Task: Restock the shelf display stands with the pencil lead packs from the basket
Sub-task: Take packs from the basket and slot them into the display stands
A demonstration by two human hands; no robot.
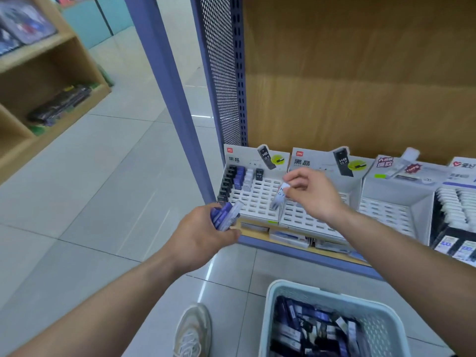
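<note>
Bright even indoor light; white glare streaks on floor tiles [206,276]; wide-angle bending at frame edges; basket [381,318] contents and upper-left shelves [51,60] blurred.

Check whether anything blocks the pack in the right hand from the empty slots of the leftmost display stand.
Nothing visible does. The right hand pinches the pack just above the leftmost display stand, over empty slots. Its stocked packs fill only the left columns; the left hand with its bundle of packs sits off the front left corner.

basket [374,326] cut by bottom edge; packs [309,328] inside blurred
</note>
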